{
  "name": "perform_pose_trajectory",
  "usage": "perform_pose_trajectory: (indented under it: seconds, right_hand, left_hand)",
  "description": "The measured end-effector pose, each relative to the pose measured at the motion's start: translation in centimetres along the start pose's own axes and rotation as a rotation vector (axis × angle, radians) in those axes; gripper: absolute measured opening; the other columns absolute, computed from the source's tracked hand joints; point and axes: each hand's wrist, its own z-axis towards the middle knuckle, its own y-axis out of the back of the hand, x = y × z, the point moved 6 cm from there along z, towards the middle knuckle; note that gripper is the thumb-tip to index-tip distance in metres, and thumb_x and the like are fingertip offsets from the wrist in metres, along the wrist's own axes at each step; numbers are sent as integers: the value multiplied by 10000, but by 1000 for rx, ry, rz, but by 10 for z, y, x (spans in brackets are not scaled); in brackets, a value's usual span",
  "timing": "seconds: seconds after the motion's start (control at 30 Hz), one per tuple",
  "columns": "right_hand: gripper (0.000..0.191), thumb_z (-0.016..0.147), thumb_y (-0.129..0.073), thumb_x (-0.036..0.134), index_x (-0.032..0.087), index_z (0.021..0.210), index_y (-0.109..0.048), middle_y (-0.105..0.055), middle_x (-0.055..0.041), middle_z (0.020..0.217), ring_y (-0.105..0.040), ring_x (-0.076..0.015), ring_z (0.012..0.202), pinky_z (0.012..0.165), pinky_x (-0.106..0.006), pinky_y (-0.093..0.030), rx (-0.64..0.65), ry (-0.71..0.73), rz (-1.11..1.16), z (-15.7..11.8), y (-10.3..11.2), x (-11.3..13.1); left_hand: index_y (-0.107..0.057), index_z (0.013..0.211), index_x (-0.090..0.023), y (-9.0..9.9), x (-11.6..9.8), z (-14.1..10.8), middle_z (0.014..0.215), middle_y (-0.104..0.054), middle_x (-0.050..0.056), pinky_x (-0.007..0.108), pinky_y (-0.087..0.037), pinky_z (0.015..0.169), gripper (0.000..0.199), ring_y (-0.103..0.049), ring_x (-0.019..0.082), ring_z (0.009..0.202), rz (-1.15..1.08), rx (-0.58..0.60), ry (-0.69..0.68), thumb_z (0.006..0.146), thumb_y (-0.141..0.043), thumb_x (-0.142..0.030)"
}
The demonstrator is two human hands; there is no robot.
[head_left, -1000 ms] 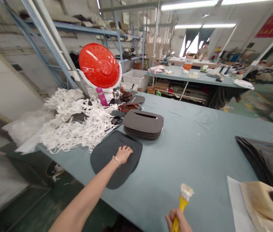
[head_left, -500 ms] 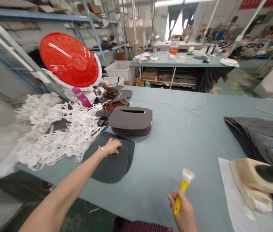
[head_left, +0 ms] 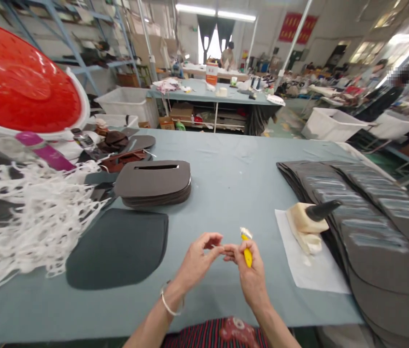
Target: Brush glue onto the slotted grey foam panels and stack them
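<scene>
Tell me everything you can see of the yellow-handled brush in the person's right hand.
A small paintbrush with a narrow, glossy yellow handle that looks plastic and a short tuft of off-white bristles at its top. It stands nearly upright, bristles up, gripped in the right hand, whose fingers hide the handle's lower end. It is held over the grey-blue table.

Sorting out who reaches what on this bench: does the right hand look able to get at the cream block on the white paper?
Probably yes. The right hand, gripping the yellow brush, sits just left of the white paper holding the cream block. Only the grey-blue table covering lies between them.
</scene>
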Motion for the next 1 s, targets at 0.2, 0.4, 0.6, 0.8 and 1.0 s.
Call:
perform_pose_trajectory:
  seconds: [0.2,0.4,0.6,0.8,1.0]
  right_hand:
    - [191,868,-569,349,223,846,-427,-652,-34,971,-627,-173,926,823,-344,-515,-13,22,93,-21,-6,13]
    - [178,883,-556,318,223,846,-410,-649,-69,1077,-616,-206,1017,896,-426,-484,65,34,177,-29,-24,24]
    - [231,863,-587,313,223,835,-377,-673,-81,1038,-640,-223,995,877,-445,-497,15,25,194,-26,-27,19]
    - [307,798,-666,278,215,779,-367,-690,-59,945,-666,-220,925,837,-409,-520,-102,22,132,-19,-17,9]
    - [250,829,-628,287,225,839,-386,-637,-78,1122,-598,-233,1085,919,-472,-473,-76,67,188,-19,-23,10]
  left_hand:
    - [-657,753,-179,-13,-9,-17,725,-659,13,261,-463,683,197,-576,132,692,-135,-205,64,712,-677,-370]
    - [-672,795,-154,-2,1,-13,745,-669,22,257,-455,718,244,-574,118,712,-501,-238,146,708,-688,-381]
    - [-603,804,-148,13,19,-17,629,-598,-21,210,-432,592,304,-550,72,565,-824,-364,238,736,-657,-439]
    - [-630,841,-135,3,15,-37,682,-632,12,214,-420,584,309,-569,95,622,-467,-217,257,757,-619,-432]
    - [-571,929,-147,-12,20,-41,753,-587,-21,204,-405,561,397,-520,72,615,-554,-227,321,628,-743,-338]
